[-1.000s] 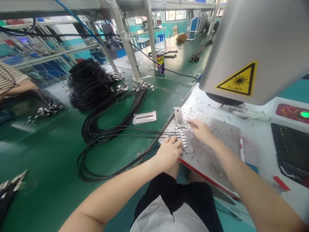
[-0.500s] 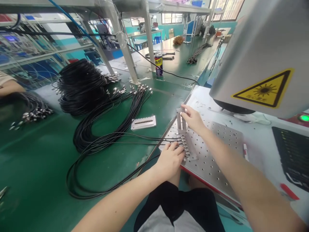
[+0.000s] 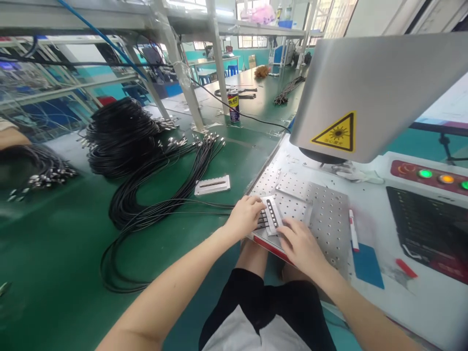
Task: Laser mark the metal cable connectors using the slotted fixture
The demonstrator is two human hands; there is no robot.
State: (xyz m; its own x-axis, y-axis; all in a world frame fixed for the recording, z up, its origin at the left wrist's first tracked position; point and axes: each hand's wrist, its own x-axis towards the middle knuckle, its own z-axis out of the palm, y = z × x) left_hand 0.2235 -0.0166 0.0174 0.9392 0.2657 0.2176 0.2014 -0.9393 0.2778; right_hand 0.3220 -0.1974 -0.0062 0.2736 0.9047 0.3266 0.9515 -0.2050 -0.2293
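A small slotted metal plate (image 3: 272, 214) lies over a row of cable ends on the perforated metal bed (image 3: 325, 204) under the laser head (image 3: 369, 87). My left hand (image 3: 245, 217) presses on the cables at the plate's left edge. My right hand (image 3: 300, 246) rests its fingers on the plate's near right side. Thin black cables (image 3: 175, 207) run left from under the plate across the green bench (image 3: 73, 253).
A second slotted plate (image 3: 212, 185) lies on the bench. Coiled black cable bundles (image 3: 122, 131) pile up behind it. A spray can (image 3: 233, 106) stands further back. A marker (image 3: 353, 230), a blue card (image 3: 367, 265) and a control panel (image 3: 427, 214) are at the right. Another person's arm (image 3: 12, 137) shows at far left.
My right hand picked up the slotted plate from the back of the bed and brought it down over the cable ends. My left hand stayed on the cables.
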